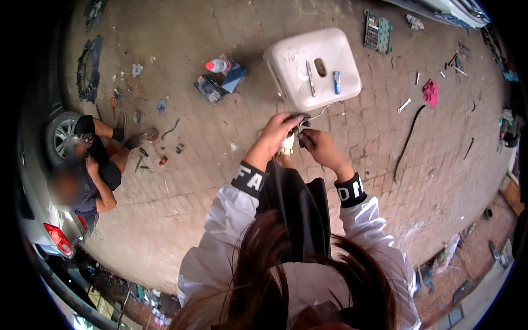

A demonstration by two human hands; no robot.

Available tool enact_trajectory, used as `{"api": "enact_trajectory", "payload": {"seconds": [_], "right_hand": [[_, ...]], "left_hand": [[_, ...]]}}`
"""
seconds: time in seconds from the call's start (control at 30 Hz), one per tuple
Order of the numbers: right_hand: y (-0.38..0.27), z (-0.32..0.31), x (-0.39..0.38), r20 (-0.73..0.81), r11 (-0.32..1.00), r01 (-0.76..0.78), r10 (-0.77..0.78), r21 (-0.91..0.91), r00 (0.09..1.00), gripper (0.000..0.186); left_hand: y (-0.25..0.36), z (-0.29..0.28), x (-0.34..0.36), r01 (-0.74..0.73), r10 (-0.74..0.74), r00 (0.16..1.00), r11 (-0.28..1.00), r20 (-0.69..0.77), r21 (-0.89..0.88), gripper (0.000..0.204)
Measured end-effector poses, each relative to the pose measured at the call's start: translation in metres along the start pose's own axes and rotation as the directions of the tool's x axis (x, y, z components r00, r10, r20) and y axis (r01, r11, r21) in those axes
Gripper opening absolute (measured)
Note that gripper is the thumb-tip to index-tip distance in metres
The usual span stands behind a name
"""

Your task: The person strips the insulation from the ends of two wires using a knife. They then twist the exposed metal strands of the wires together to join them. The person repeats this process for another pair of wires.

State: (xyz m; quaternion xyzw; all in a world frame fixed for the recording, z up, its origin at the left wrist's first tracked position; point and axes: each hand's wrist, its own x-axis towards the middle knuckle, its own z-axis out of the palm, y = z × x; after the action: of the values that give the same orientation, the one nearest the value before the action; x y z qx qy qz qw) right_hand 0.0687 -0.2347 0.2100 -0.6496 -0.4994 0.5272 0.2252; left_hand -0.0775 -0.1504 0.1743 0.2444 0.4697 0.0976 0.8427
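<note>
Below the stool, my left hand (pixel 275 133) has its fingers closed on a small dark part (pixel 300 124), too small to make out clearly. My right hand (pixel 320 146), thumb and fingertips darkened, is closed at the same part, just right of the left. A thin pale wire (pixel 324 110) runs from near my hands toward the stool's edge. A white plastic stool (pixel 289 60) with a centre slot bears a slim metal tool (pixel 311 80) and a small blue-and-white tube (pixel 336 82).
A co-worker (pixel 88 181) sits at left by a car's wheel (pixel 60 137). Around the stool lie a red-capped bottle on dark boxes (pixel 217 65), a green socket case (pixel 377 30), a pink cloth (pixel 430 93), a wrench (pixel 404 105), a long black hose (pixel 406 143) and scattered parts.
</note>
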Motion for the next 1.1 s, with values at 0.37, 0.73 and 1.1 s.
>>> {"api": "enact_trajectory", "payload": {"seconds": [0.37, 0.73, 1.1], "right_hand": [[0.036, 0.025, 0.047, -0.299, 0.923, -0.153, 0.266, 0.353, 0.916, 0.023], [0.101, 0.023, 0.119, -0.622, 0.980, -0.195, 0.177, 0.040, 0.763, 0.027], [0.113, 0.044, 0.157, -0.711, 0.969, -0.150, 0.247, 0.198, 0.658, 0.018]], "left_hand": [[0.000, 0.008, 0.082, -0.148, 0.094, 0.980, 0.935, -0.176, -0.324, 0.012], [0.028, -0.031, 0.205, -0.270, 0.307, 0.938, 0.937, -0.159, 0.220, 0.013], [0.009, -0.048, 0.189, -0.484, 0.822, 0.505, 0.016, 0.264, 0.875, 0.026]]}}
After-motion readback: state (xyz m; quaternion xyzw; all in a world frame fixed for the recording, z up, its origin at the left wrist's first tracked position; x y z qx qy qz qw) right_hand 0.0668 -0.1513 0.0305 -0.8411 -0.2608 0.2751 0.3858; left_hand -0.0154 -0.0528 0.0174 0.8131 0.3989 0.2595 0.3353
